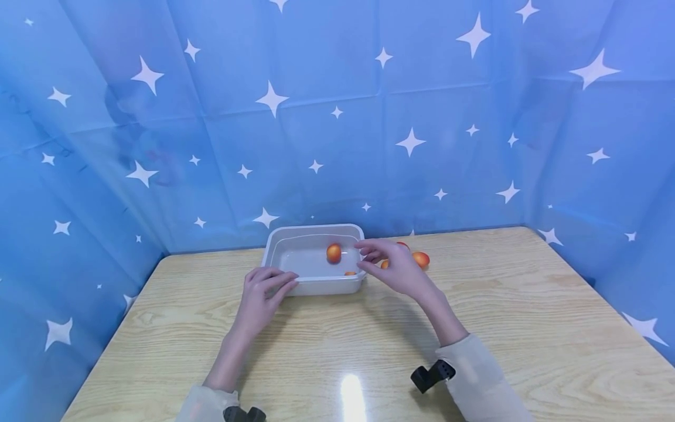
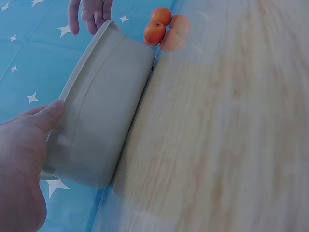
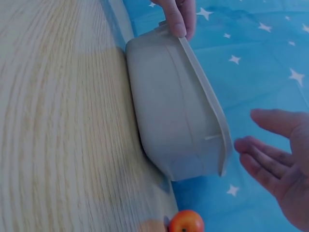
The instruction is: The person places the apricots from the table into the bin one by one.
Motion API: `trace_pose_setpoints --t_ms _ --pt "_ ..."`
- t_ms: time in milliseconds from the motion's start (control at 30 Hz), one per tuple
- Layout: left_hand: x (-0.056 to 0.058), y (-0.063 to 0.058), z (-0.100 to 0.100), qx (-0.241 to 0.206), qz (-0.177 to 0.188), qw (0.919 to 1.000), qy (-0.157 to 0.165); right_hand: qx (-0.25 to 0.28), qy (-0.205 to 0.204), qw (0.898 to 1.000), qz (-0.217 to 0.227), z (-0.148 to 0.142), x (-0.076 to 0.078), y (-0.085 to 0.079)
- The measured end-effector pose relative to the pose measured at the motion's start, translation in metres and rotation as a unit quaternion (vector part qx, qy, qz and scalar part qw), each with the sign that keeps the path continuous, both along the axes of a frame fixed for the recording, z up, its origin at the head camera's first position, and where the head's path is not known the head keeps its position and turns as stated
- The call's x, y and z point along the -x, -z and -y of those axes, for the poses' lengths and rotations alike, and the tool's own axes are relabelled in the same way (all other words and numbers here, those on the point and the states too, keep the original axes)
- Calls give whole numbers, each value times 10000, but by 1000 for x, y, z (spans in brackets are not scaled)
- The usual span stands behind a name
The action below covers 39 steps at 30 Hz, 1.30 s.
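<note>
A pale grey plastic basin stands at the back of the table. My left hand pinches its rim at the near left corner, thumb on the outer wall in the left wrist view. By the right rim hovers my right hand, thumb and fingers apart with nothing between them; the right wrist view shows a gap to the rim. Inside the basin lies a round orange-red fruit, and a sliver of another fruit shows above the near wall. More such fruits lie on the table beyond my right hand, partly hidden by it.
The wooden table ends close behind the basin, where a blue curtain with white stars hangs. Another curtain side closes in on the left and right. Black wrist cameras sit at both sleeves.
</note>
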<state>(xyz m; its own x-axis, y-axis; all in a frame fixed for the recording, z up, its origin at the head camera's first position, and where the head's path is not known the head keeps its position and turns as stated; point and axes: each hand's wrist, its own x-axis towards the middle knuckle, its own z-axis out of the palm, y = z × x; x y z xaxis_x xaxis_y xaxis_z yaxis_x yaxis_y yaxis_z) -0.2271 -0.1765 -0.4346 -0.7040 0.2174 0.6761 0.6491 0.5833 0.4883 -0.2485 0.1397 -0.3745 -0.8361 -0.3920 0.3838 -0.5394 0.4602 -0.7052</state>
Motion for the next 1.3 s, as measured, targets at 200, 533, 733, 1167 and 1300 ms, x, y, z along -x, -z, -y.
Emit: trace_pose_setpoints --t_ms 200,533,733,1167,1300 --pt "0 0 1 35 4 10000 -8 97 98 9999 68 -4 2 -1" --pt "0 -2 1 70 -48 10000 -6 223 370 9991 8 -20 6 -4" --pt "0 -3 1 63 -11 10000 -38 222 551 9981 156 -31 7 -7" --pt "-1 -2 0 83 -34 10000 -20 403 990 9943 46 -56 13 1" --pt "-2 -2 0 92 -33 9999 -55 367 1066 9936 67 -66 16 4"
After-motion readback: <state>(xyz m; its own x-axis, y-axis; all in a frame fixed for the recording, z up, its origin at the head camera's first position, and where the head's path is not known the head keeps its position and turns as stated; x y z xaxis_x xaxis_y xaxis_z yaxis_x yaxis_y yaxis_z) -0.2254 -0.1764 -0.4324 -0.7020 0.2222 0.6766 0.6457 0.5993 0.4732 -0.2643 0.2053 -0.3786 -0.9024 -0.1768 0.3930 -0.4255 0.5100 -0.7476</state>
